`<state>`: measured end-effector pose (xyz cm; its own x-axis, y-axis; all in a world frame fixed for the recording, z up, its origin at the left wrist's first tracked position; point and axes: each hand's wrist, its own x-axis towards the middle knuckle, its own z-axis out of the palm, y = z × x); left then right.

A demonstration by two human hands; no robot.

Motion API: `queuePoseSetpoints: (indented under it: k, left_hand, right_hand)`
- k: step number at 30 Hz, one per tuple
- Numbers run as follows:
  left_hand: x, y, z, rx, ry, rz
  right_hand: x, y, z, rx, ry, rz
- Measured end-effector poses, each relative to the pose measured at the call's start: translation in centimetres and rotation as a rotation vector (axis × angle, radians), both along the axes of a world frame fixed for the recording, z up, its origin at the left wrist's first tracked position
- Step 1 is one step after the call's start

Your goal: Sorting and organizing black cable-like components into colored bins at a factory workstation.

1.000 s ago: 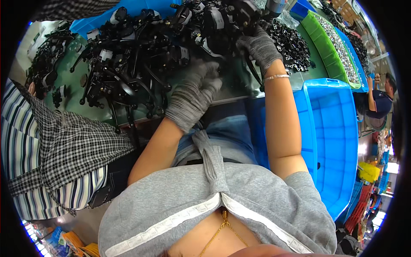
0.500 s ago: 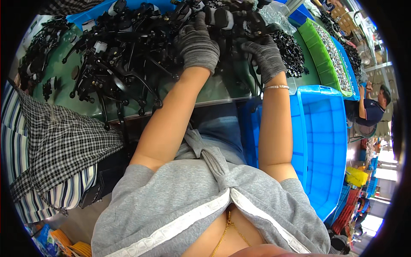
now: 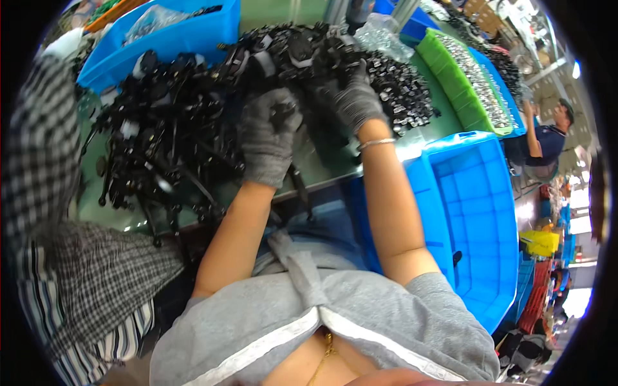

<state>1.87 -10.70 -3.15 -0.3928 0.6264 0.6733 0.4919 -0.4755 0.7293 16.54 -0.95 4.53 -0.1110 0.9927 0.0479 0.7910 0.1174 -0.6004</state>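
Left hand (image 3: 270, 132): curled, hold unclear. Right hand (image 3: 356, 103): extended to black parts (image 3: 300, 48), hold unclear. Counter (image 3: 331, 159): exposed near edge.

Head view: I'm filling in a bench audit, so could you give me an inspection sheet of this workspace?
Surface: green tabletop, largely covered by parts.
Job's things: black lever parts, heaped and tangled; small black pieces piled to their right.
Clutter: clear plastic bag behind the small pieces; green bin of small shiny pieces; blue bin behind the lever heap.
Hands: left hand gloved, curled, dark piece at its fingers; right hand gloved, at the heap, grip unclear.
Cables: nothing seen clearly.
Surroundings: large blue tub at right; co-worker's checked cloth at left.
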Motion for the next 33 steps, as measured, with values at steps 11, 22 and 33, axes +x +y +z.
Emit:
queuePoseSetpoints:
  k: [11,22,33]
  left_hand:
    - [0.7,0.0,-0.4,-0.140,0.055,0.125]
    - [-0.1,0.3,-1.0,-0.146,-0.019,-0.040]
    - [0.3,0.3,-1.5,-0.109,-0.037,-0.001]
  right_hand:
    - [4.1,4.4,5.2,0.697,0.519,0.044]
    - [-2.5,-1.1,8.6,0.244,1.178,0.726]
    - [-5.0,-3.5,7.0,0.227,1.461,0.758]
